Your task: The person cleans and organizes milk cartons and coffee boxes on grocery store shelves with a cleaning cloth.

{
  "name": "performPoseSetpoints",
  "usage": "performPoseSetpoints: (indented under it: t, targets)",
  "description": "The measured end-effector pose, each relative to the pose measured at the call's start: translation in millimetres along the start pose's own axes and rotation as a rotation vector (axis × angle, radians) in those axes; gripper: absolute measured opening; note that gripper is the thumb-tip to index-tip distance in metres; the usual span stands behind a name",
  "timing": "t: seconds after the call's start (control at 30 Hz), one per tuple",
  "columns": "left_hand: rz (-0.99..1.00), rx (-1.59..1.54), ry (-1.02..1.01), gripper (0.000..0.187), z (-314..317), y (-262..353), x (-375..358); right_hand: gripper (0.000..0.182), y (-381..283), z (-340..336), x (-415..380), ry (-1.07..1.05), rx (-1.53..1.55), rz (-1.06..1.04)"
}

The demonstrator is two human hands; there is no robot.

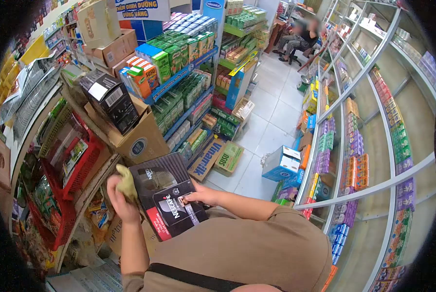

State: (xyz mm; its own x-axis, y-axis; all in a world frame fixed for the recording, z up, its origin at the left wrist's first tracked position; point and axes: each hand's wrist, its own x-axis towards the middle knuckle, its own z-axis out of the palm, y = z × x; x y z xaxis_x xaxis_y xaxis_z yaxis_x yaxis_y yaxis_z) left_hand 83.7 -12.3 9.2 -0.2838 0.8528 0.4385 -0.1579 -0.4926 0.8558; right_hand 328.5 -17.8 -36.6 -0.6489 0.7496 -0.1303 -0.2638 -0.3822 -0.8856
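Observation:
A black Nescafé box with a red corner panel is held tilted in front of my body. My right hand grips its right side, thumb over the printed front. At the opposite edge, my left hand is closed round a yellowish-green cloth, which lies against the box's side. Just beyond the Nescafé box stands a brown carton, with another black box on top of it.
To the left, a red plastic basket sits on a shelf. Ahead is a rack of milk cartons. Metal-framed shelves line the right side. Cartons and a blue box edge the tiled aisle. A seated person is far back.

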Motion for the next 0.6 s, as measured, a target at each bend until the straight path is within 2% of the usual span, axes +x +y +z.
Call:
performPoseSetpoints:
  t: [0.1, 0.13, 0.23, 0.27, 0.33, 0.4, 0.5, 0.53, 0.6]
  targets:
    - [0.111, 0.262, -0.020, 0.027, 9.8, -4.5, 24.7, 0.089, 9.8, -3.2, 1.3, 0.010, 0.008, 0.027]
    - [0.089, 0.206, -0.074, 0.028, 1.6, -14.2, 22.3, 0.093, 12.5, -4.7, 1.9, 0.021, 0.017, 0.035]
    - [-0.164, 0.170, -0.038, 0.036, -2.1, -18.1, -11.6, 0.094, 13.0, -6.6, 1.5, 0.002, 0.040, 0.025]
    - [-0.232, 0.043, -0.023, 0.042, -8.5, -19.7, -28.2, 0.096, 8.7, -4.9, -1.1, -0.007, 0.085, 0.030]
    - [-0.207, 0.030, -0.108, 0.042, -31.2, -25.1, -63.0, 0.098, 10.2, -8.7, -2.8, -0.023, 0.061, 0.036]
    - [-0.256, 0.159, -0.151, 0.044, -55.5, -29.2, -94.8, 0.101, 14.1, -13.2, 2.0, -0.041, 0.025, -0.017]
    - [-0.151, 0.301, -0.189, 0.047, -52.3, -18.6, -101.9, 0.102, -3.8, -0.9, 2.3, -0.051, -0.075, -0.093]
    - [-0.052, 0.342, -0.272, 0.050, -37.1, -3.7, -85.7, 0.104, -14.5, 5.4, 0.9, -0.077, -0.060, -0.025]
    - [-0.145, 0.157, -0.227, 0.052, -25.9, -4.3, -52.2, 0.105, 0.1, 2.0, 7.9, -0.078, -0.109, -0.017]
